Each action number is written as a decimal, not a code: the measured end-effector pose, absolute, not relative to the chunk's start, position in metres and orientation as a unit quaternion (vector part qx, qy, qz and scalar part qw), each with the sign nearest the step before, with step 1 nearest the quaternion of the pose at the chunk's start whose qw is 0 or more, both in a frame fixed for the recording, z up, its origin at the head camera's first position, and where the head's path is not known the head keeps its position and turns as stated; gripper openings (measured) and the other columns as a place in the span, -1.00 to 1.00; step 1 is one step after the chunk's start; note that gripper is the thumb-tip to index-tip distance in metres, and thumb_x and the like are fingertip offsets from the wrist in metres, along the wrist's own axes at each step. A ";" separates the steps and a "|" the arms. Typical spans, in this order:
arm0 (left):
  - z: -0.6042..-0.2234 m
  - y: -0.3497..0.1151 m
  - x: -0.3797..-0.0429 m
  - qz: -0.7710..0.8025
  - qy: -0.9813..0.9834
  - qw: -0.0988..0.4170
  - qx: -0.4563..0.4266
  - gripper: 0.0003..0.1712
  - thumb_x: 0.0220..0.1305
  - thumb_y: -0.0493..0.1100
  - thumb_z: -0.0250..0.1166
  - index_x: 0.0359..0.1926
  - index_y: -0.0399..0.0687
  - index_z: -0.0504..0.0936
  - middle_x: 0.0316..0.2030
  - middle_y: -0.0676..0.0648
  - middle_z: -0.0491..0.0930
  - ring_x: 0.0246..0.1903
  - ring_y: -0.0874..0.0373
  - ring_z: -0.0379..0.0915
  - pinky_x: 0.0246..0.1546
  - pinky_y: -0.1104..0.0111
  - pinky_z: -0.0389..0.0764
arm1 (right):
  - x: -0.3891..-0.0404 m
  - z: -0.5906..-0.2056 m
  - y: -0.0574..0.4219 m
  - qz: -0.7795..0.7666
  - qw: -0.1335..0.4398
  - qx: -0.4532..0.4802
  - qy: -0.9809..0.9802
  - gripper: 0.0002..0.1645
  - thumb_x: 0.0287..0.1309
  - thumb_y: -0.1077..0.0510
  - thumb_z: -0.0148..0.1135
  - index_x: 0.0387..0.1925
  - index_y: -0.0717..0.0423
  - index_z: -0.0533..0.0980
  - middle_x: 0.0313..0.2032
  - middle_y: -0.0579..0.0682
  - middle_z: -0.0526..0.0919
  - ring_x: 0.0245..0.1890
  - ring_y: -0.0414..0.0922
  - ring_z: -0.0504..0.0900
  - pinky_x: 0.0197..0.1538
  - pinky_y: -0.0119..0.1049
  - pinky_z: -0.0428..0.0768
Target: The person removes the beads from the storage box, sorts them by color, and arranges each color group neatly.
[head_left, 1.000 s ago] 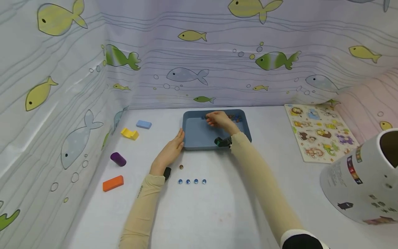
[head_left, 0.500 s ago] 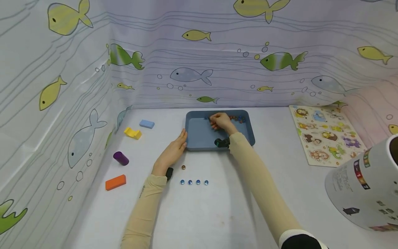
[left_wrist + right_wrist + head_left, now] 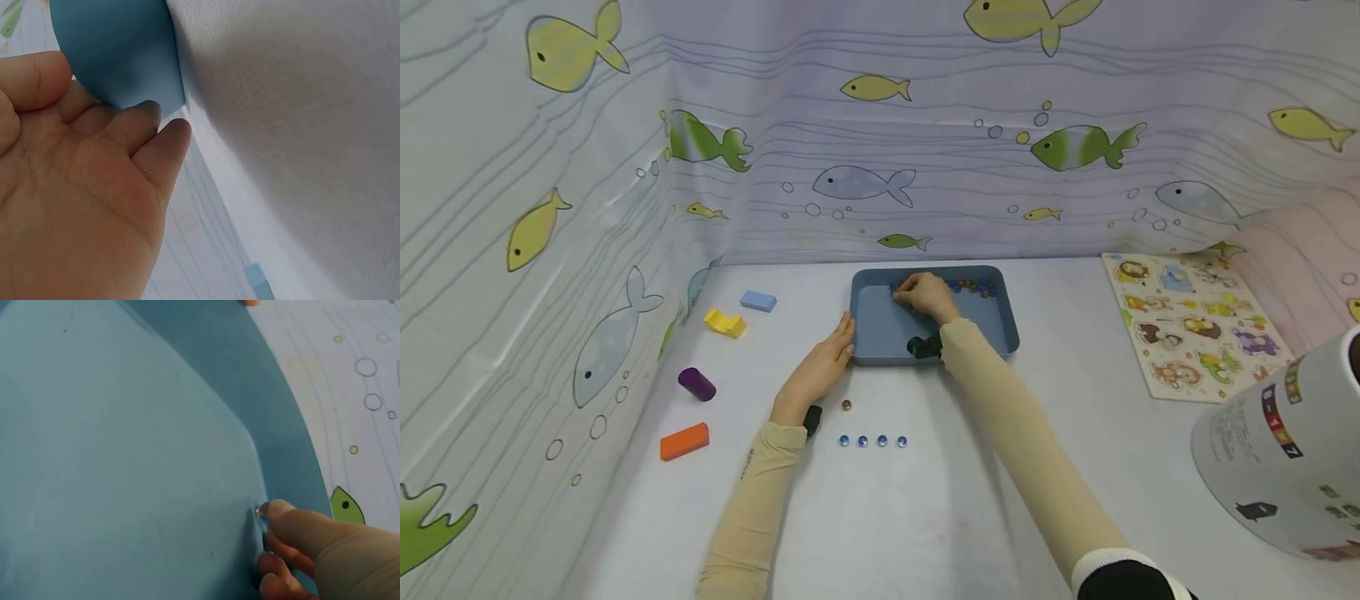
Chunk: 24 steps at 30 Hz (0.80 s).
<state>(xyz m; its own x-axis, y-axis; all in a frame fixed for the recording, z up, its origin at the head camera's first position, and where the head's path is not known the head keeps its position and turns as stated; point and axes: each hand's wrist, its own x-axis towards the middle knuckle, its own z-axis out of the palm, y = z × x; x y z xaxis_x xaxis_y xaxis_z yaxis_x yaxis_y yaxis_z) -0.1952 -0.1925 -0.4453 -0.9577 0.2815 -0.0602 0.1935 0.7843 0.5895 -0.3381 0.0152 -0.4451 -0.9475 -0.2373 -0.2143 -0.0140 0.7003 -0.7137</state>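
Note:
A shallow blue-grey tray lies on the white table near the back curtain. My left hand rests along its left wall, fingers fairly straight; the left wrist view shows those fingers against the tray's outer side. Inside the tray, my right hand reaches to the back wall. There its thumb and curled fingers pinch a small clear glass marble with a coloured core, partly hidden by the thumb. Blue and orange-brown marbles line the back right of the tray.
In front of the tray, several blue marbles form a row below one brown marble. Blue, yellow, purple and orange blocks lie left. An animal picture board and a white drum stand right.
My right hand has shifted slightly left along the tray's back wall, its fingers closing in near the wall. The left hand stays at the tray's side. The head view has swung a little.

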 end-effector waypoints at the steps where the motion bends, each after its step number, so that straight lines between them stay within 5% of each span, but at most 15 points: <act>1: -0.446 -0.193 -0.195 0.304 0.942 0.072 0.126 -0.38 0.55 -0.16 -0.15 0.50 -0.25 -0.05 0.54 -0.16 -0.20 0.51 -0.06 -0.18 0.52 0.07 -0.02 | -0.338 -0.445 0.013 -0.377 0.141 -0.069 0.913 -0.66 0.26 -0.08 0.24 -0.10 0.05 0.63 -0.43 -0.04 0.62 -0.56 -0.20 0.51 -0.49 -0.39 0.48; 9: -0.447 -0.195 -0.195 0.301 0.942 0.066 0.130 -0.38 0.55 -0.15 -0.14 0.50 -0.25 -0.03 0.54 -0.16 -0.19 0.51 -0.06 -0.16 0.52 0.08 0.00 | -0.342 -0.449 -0.004 -0.432 0.115 -0.083 0.891 -0.69 0.28 -0.01 0.21 -0.02 0.01 0.60 -0.19 0.04 0.69 -0.45 -0.18 0.57 -0.40 -0.39 0.54; 17: -0.444 -0.195 -0.195 0.304 0.941 0.067 0.129 -0.38 0.55 -0.15 -0.15 0.50 -0.23 -0.04 0.54 -0.15 -0.20 0.51 -0.05 -0.17 0.52 0.08 -0.01 | -0.346 -0.449 -0.020 -0.436 0.174 -0.131 0.873 -0.54 0.37 0.03 0.09 0.24 0.03 0.46 -0.36 0.02 0.64 -0.63 -0.25 0.54 -0.48 -0.45 0.59; 24: -0.446 -0.193 -0.194 0.302 0.942 0.070 0.127 -0.38 0.55 -0.14 -0.14 0.50 -0.22 -0.03 0.55 -0.13 -0.20 0.51 -0.04 -0.15 0.52 0.09 0.01 | -0.344 -0.451 -0.036 -0.403 0.180 -0.122 0.889 -0.60 0.32 0.03 0.18 0.13 0.07 0.54 -0.46 -0.03 0.64 -0.68 -0.27 0.52 -0.54 -0.47 0.54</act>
<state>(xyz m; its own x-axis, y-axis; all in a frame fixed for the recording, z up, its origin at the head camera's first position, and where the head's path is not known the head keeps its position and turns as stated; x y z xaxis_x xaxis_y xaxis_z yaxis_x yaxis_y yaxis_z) -0.1942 -0.1932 -0.4457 -0.9580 0.2813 -0.0553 0.1969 0.7857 0.5864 -0.3443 -0.0365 -0.4506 -0.9053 -0.3626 -0.2211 -0.0730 0.6458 -0.7600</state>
